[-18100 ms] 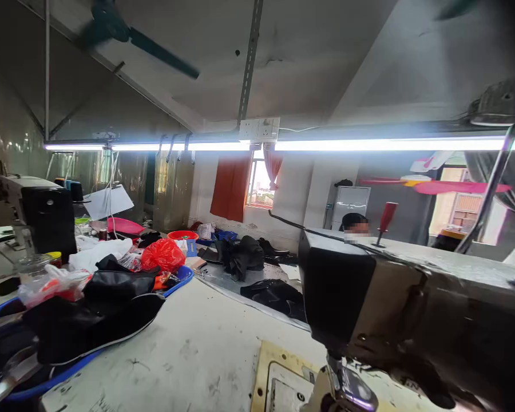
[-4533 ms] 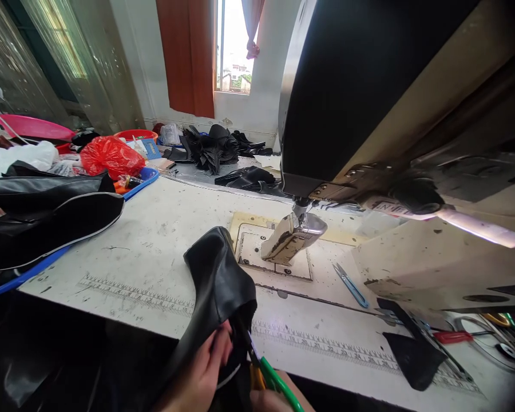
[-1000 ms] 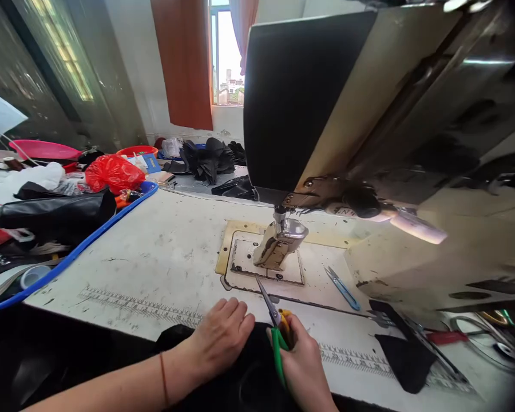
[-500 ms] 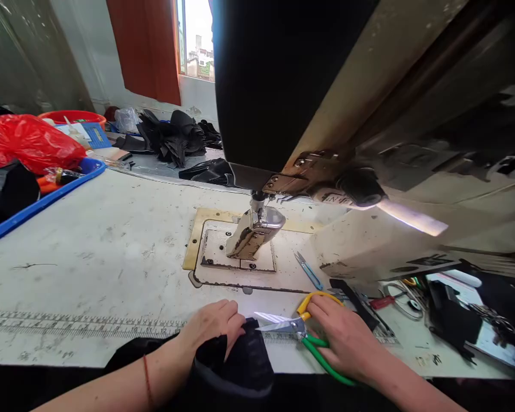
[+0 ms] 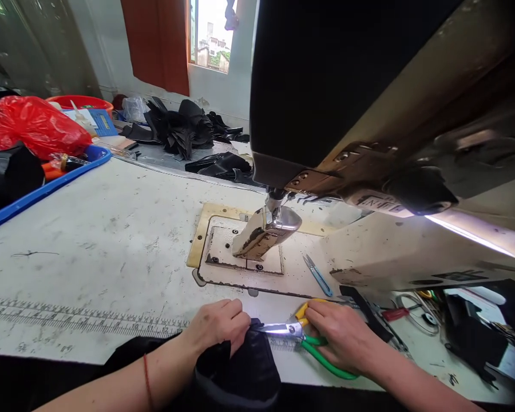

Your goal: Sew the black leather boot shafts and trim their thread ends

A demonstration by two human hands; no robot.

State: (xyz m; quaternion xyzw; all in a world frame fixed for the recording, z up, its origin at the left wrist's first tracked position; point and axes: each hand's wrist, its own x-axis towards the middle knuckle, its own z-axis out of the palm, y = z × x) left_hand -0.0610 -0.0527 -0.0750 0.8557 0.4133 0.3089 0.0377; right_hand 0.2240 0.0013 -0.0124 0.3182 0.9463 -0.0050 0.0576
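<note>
My left hand [image 5: 223, 326] is closed on the upper edge of a piece of black fabric [image 5: 255, 366], which hangs in a loop over the table's front edge. In my right hand [image 5: 339, 332] is a pair of scissors [image 5: 292, 329] with one yellow and one green handle. Their blades point left and lie nearly closed at the fabric's top edge, close to my left fingertips. The blade tips are hidden against the black cloth. Behind both hands stands the post [image 5: 266, 234] of a sewing machine, under its dark head [image 5: 309, 103].
Blue thread snips [image 5: 318, 276] lie right of the post. A ruler strip [image 5: 90, 317] runs along the table's front. At left is a blue tray [image 5: 47, 186] with a red plastic bag [image 5: 34, 129]. Black cut pieces [image 5: 180, 129] are piled behind. A red-handled tool [image 5: 401, 312] lies at right.
The scissor blades, apart before, have come together at the fabric's top edge. My view has shifted slightly, so the machine head appears further right.
</note>
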